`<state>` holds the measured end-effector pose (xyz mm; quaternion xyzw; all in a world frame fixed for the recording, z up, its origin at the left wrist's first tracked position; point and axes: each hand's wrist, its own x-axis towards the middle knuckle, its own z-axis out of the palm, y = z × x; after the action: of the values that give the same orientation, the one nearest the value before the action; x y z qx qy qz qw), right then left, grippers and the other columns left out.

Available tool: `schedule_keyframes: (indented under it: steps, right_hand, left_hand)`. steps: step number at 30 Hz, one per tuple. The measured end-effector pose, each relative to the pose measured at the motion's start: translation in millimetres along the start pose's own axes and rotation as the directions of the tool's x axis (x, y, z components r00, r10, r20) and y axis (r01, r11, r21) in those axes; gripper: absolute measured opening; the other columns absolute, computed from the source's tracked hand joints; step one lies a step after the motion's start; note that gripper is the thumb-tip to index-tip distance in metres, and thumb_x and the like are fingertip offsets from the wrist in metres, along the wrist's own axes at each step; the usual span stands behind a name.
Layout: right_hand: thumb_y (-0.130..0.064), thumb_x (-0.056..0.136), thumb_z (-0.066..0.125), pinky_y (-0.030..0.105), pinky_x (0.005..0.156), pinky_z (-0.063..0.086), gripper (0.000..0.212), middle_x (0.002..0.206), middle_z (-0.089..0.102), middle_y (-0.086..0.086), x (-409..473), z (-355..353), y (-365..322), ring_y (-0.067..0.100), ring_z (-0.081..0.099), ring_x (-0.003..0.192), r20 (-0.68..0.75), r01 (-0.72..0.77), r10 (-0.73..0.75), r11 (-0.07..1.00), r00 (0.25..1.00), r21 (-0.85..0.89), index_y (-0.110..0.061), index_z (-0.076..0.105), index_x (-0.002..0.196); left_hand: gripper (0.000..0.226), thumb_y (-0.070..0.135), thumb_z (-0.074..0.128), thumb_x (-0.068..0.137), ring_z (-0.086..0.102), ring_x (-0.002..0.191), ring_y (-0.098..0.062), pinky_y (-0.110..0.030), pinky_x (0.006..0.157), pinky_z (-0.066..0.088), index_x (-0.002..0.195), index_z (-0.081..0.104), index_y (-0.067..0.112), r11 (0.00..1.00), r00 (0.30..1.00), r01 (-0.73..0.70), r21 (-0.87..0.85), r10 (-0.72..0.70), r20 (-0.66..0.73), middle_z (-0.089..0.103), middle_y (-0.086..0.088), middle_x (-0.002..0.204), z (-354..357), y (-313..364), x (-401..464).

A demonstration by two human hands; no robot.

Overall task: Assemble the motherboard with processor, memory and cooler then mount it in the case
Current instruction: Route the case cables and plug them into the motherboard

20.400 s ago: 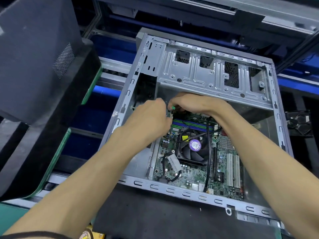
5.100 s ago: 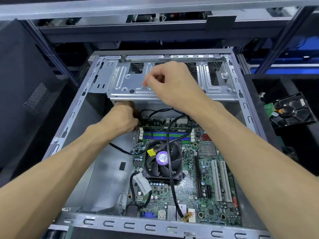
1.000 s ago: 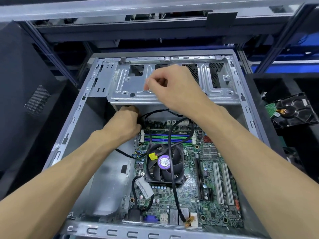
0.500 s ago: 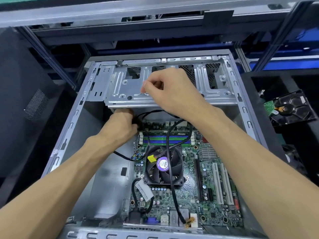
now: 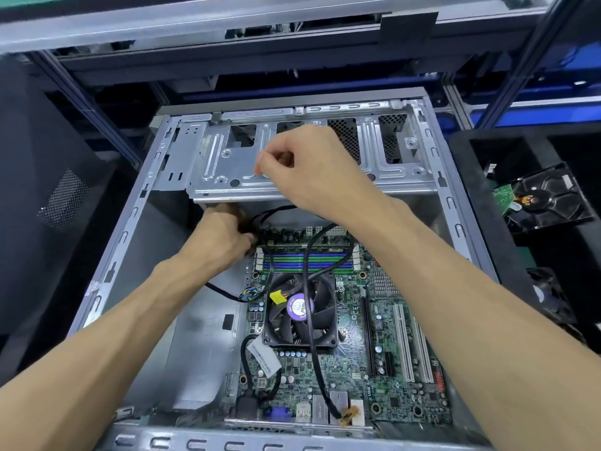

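The left hand (image 5: pixel 221 237) is curled around black cables (image 5: pixel 260 219) at the far left corner of the motherboard (image 5: pixel 383 369), which lies in the open case (image 5: pixel 130 229). The right hand (image 5: pixel 312 167), fingers curled with thumb and forefinger pinched together, rests on the far drive cage (image 5: pixel 227 170); I cannot tell whether it holds anything.

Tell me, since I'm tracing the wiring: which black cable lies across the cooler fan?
The long black cable with the tan plug at the board's near edge. It runs straight over the fan; the labelled cable loops left of it.
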<state>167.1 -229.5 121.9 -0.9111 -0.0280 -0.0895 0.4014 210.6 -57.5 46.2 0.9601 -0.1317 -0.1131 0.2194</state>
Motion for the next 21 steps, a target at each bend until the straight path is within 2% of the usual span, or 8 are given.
schedule_keyframes:
  steps: [3,5,7,9,13,21]
  right_hand:
    - [-0.021,0.097,0.052,0.031,0.062,0.045,0.030,0.074,0.069,0.008,-0.2,0.2,-0.9,0.016,0.051,0.062,-0.006,-0.004,0.004,1.000,1.000,-0.005,-0.006,0.076,0.087]
    - [-0.021,0.097,0.052,0.032,0.064,0.046,0.030,0.076,0.070,0.009,-0.1,0.5,-1.2,0.022,0.056,0.067,-0.010,-0.003,0.002,1.000,1.000,-0.012,-0.005,0.076,0.088]
    - [-0.021,0.097,0.052,0.031,0.063,0.045,0.030,0.076,0.070,0.010,0.3,1.0,-0.8,0.019,0.053,0.065,-0.012,0.004,-0.004,1.000,1.000,-0.021,-0.004,0.076,0.088]
    - [-0.020,0.097,0.052,0.030,0.062,0.043,0.030,0.076,0.070,0.010,0.6,1.3,-0.1,0.016,0.051,0.063,-0.014,0.011,-0.011,1.000,1.000,-0.024,-0.004,0.075,0.088]
    - [-0.020,0.096,0.053,0.032,0.063,0.045,0.029,0.076,0.070,0.012,0.9,1.6,1.3,0.024,0.059,0.071,-0.022,0.016,-0.017,1.000,1.000,-0.013,-0.002,0.075,0.087]
    - [-0.020,0.096,0.053,0.033,0.063,0.046,0.029,0.075,0.070,0.012,1.0,2.3,1.2,0.023,0.060,0.070,-0.027,0.031,-0.031,0.999,0.999,-0.022,-0.002,0.075,0.086]
  left_hand:
    - [0.004,0.005,0.070,0.082,0.067,0.085,-0.028,-0.028,0.074,0.052,0.084,0.071,0.001,0.999,0.999,0.039,-0.019,-0.039,-0.002,0.071,-0.014,0.088,0.2,-0.3,-0.3]
    - [0.006,0.004,0.070,0.083,0.069,0.087,-0.030,-0.033,0.080,0.057,0.087,0.069,0.000,0.998,0.998,0.057,-0.040,-0.057,0.014,0.071,-0.017,0.090,0.4,-1.3,0.8]
    - [0.003,0.003,0.069,0.084,0.069,0.088,-0.033,-0.038,0.084,0.058,0.084,0.068,0.001,0.997,0.998,0.057,-0.048,-0.056,0.025,0.071,-0.019,0.090,0.3,-2.0,1.7]
    - [0.006,0.003,0.070,0.083,0.069,0.088,-0.034,-0.039,0.083,0.058,0.079,0.066,0.003,0.998,0.998,0.054,-0.040,-0.053,0.020,0.071,-0.019,0.088,0.4,-2.5,1.4]
    - [0.014,-0.001,0.072,0.078,0.069,0.081,-0.038,-0.045,0.076,0.060,0.075,0.059,0.001,0.996,0.998,0.063,-0.066,-0.064,-0.018,0.070,-0.023,0.083,1.2,-2.5,1.0]
    - [0.009,0.002,0.070,0.081,0.070,0.082,-0.037,-0.045,0.079,0.059,0.083,0.066,-0.007,0.995,0.996,0.079,-0.068,-0.076,0.039,0.071,-0.022,0.081,-0.9,-1.1,1.3]
